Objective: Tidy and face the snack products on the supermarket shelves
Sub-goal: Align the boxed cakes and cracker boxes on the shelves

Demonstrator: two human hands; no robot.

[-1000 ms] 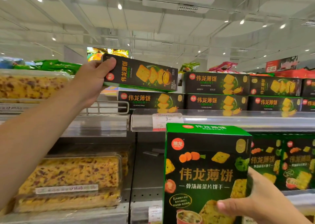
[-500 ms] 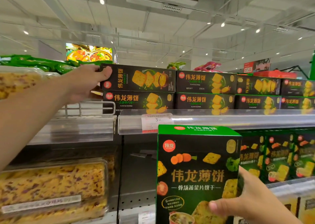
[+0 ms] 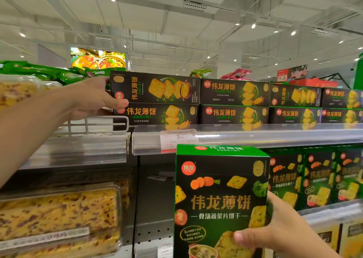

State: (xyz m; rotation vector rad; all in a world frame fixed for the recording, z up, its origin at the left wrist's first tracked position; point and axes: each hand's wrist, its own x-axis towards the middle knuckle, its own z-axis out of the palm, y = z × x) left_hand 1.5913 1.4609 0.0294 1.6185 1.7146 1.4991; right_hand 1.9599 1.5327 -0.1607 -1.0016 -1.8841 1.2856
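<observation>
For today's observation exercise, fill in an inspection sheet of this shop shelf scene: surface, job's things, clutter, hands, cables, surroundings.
Surface: top shelf with a clear price strip and a price tag; lower shelf beneath.
Job's things: dark cracker boxes stacked two high; the top-left box lies with its print turned sideways. Green vegetable cracker box held upright in front of the shelves.
Clutter: clear-packed cakes at left; green bags above them.
Hands: left hand grips the top-left box's end; right hand holds the green vegetable cracker box.
Cables: nothing seen.
Surroundings: ceiling lights, food poster.
</observation>
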